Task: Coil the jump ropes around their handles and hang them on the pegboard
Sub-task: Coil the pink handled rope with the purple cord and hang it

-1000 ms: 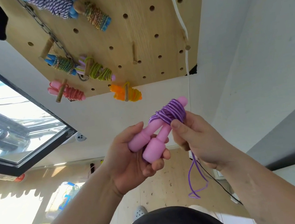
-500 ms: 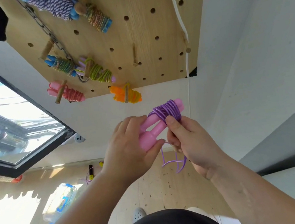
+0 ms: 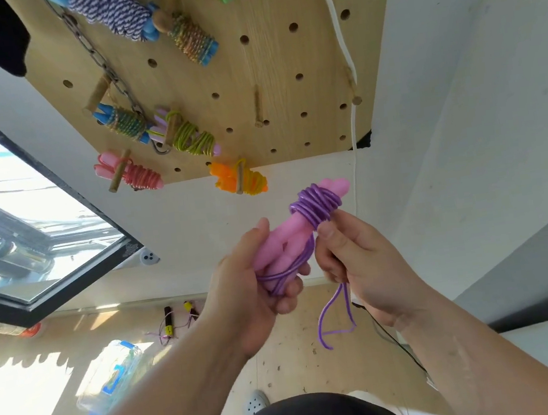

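Winding the purple rope round pink handles, left hand grips handles, right hand pinches rope; hanging on pegboard comes later.

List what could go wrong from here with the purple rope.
1. The coil sits bunched near the tips of the pink handles; it may slide off the ends and unwind.
2. A strand loops over the left hand, so the next turn could trap the fingers.
3. The loose tail hangs free below the right hand; left untucked, the coil may loosen once hung on the pegboard.
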Demonstrator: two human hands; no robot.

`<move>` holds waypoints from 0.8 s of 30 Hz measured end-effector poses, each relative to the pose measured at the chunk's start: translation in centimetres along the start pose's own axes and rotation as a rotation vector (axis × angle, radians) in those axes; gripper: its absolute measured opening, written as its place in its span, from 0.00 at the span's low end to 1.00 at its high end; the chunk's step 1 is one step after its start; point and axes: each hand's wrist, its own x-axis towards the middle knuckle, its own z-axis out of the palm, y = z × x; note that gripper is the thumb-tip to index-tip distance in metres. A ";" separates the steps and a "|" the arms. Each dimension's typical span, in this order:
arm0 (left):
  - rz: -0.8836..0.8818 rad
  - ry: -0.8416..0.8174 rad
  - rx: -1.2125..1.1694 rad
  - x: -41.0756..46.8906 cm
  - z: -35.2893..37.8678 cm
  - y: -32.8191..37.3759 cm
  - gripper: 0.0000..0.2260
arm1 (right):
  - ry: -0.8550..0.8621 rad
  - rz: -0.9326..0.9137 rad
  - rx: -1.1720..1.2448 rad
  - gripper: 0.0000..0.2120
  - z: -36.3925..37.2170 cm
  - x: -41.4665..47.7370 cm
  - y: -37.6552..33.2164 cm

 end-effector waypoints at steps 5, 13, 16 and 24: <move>-0.186 -0.163 -0.075 0.0 -0.5 0.5 0.24 | 0.042 0.016 -0.109 0.08 -1.3 0.6 -0.1; 0.071 0.065 0.171 0.0 0.2 -0.3 0.27 | 0.238 0.063 -0.189 0.16 -0.5 0.9 0.4; 0.518 0.152 0.667 -0.5 0.0 -1.5 0.32 | 0.354 0.077 -0.186 0.18 -0.2 1.0 0.0; 0.983 0.308 1.463 1.2 -1.0 -0.2 0.26 | 0.349 0.040 -0.156 0.13 1.0 0.3 -2.2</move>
